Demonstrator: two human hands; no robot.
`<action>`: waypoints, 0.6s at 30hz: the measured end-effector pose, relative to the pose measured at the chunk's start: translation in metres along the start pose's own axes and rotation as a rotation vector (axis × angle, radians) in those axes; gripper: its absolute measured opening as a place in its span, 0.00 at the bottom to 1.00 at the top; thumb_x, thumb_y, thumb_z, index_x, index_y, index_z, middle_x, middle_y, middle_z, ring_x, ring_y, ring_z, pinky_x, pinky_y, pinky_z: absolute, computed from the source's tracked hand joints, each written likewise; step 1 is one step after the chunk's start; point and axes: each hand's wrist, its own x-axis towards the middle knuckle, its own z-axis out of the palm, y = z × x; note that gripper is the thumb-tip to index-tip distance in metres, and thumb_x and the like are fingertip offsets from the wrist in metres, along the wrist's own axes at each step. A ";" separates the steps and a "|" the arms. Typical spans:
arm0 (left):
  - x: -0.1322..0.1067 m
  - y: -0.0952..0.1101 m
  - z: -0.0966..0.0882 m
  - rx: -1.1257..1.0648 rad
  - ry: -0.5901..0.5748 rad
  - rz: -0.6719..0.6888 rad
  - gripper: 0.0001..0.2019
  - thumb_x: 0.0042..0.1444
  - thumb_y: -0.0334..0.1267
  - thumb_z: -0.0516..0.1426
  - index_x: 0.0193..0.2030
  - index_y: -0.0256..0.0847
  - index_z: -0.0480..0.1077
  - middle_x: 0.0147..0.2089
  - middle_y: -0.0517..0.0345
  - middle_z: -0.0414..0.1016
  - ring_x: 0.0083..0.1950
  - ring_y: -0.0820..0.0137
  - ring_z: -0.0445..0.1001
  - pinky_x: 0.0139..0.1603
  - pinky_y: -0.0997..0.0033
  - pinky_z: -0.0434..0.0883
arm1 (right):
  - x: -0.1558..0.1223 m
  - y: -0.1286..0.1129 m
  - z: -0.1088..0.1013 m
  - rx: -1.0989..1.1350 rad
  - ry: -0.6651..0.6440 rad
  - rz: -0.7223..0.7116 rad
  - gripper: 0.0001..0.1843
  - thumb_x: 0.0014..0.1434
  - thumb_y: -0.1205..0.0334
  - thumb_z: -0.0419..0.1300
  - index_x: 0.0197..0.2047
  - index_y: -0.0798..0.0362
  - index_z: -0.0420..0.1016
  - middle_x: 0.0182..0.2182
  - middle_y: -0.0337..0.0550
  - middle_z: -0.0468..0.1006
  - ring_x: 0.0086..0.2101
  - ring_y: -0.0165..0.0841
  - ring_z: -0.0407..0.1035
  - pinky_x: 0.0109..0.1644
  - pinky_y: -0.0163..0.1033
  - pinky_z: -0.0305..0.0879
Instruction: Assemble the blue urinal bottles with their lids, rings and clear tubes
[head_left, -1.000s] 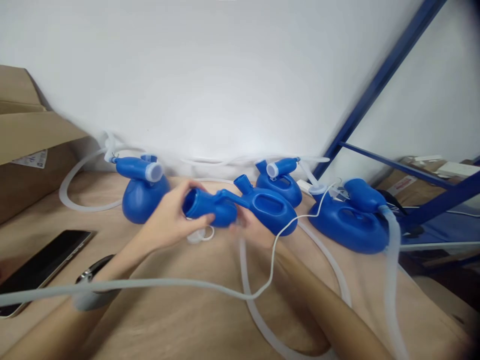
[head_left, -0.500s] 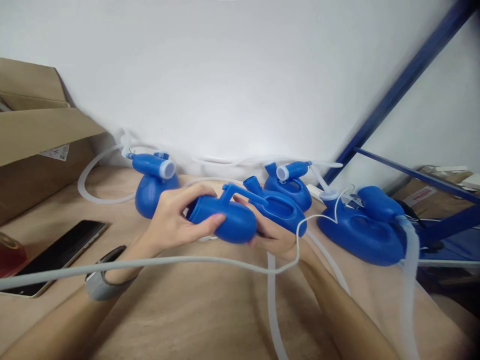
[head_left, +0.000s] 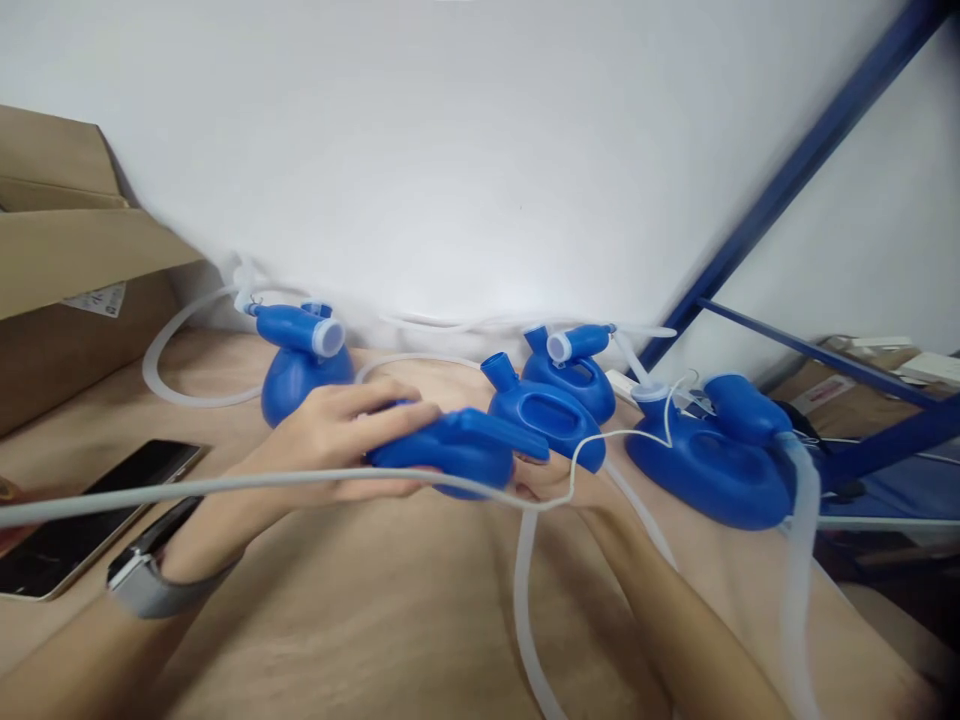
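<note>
A rounded blue plastic urinal cup [head_left: 442, 455] with a flat handle-like arm on top is held up over the table. My left hand [head_left: 341, 435] is closed around its left end, fingers over the top and thumb below. At the cup's right end is my right hand [head_left: 551, 480], partly hidden behind it, its fingers closed on that end. A clear tube [head_left: 529, 610] hangs below my right hand. Just behind stands a blue urinal bottle [head_left: 551, 415] with an open neck and a moulded handle. A thin white cable [head_left: 277, 480] crosses in front of both hands.
More blue urinal bottles with cups and clear tubes stand at the left [head_left: 300, 375], behind [head_left: 574, 385] and at the right [head_left: 712, 470]. A cardboard box [head_left: 90, 260] and a phone [head_left: 97, 520] are on the left. A blue metal frame [head_left: 787, 190] rises at the right.
The cup has been turned, so its arm now points right and toward me. My left hand has rolled over its top. The view has shifted slightly.
</note>
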 end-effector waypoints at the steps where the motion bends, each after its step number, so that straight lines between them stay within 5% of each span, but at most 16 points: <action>1: 0.000 -0.002 0.004 -0.025 0.021 -0.091 0.16 0.70 0.49 0.62 0.55 0.40 0.78 0.47 0.50 0.85 0.39 0.66 0.84 0.43 0.72 0.79 | 0.003 -0.003 0.002 -0.032 0.039 -0.004 0.33 0.66 0.27 0.56 0.31 0.50 0.71 0.23 0.34 0.64 0.23 0.28 0.59 0.26 0.35 0.59; 6: 0.007 -0.012 0.017 -0.169 -0.023 -0.774 0.21 0.68 0.55 0.57 0.36 0.41 0.82 0.29 0.59 0.81 0.27 0.69 0.74 0.31 0.70 0.70 | 0.012 -0.014 0.012 -0.608 0.201 -0.201 0.35 0.74 0.31 0.47 0.42 0.53 0.80 0.29 0.42 0.78 0.28 0.33 0.70 0.33 0.38 0.63; 11: 0.001 -0.040 0.028 -0.611 -0.258 -1.277 0.28 0.59 0.66 0.59 0.30 0.40 0.82 0.18 0.56 0.71 0.19 0.66 0.65 0.17 0.67 0.55 | 0.009 -0.016 0.024 -1.169 0.428 -0.350 0.36 0.77 0.36 0.43 0.42 0.53 0.83 0.25 0.47 0.81 0.26 0.36 0.73 0.27 0.41 0.50; 13: -0.001 -0.044 0.029 -0.668 -0.266 -1.288 0.28 0.60 0.66 0.59 0.29 0.40 0.81 0.17 0.57 0.67 0.18 0.67 0.63 0.16 0.67 0.52 | 0.008 -0.016 0.027 -1.253 0.464 -0.381 0.37 0.78 0.38 0.41 0.41 0.53 0.84 0.24 0.48 0.81 0.25 0.36 0.73 0.26 0.42 0.47; 15: -0.002 -0.044 0.025 -0.646 -0.228 -1.176 0.27 0.62 0.65 0.59 0.31 0.41 0.81 0.22 0.56 0.73 0.23 0.66 0.69 0.20 0.68 0.61 | 0.005 -0.018 0.024 -1.244 0.484 -0.377 0.40 0.78 0.37 0.39 0.43 0.54 0.85 0.27 0.50 0.83 0.26 0.36 0.74 0.26 0.43 0.48; 18: -0.004 -0.046 0.009 -0.556 -0.164 -0.931 0.23 0.57 0.62 0.65 0.41 0.42 0.81 0.37 0.54 0.82 0.37 0.61 0.79 0.37 0.66 0.75 | -0.006 -0.020 0.008 -1.068 0.410 -0.301 0.43 0.77 0.35 0.35 0.55 0.55 0.84 0.31 0.49 0.84 0.27 0.36 0.74 0.30 0.40 0.58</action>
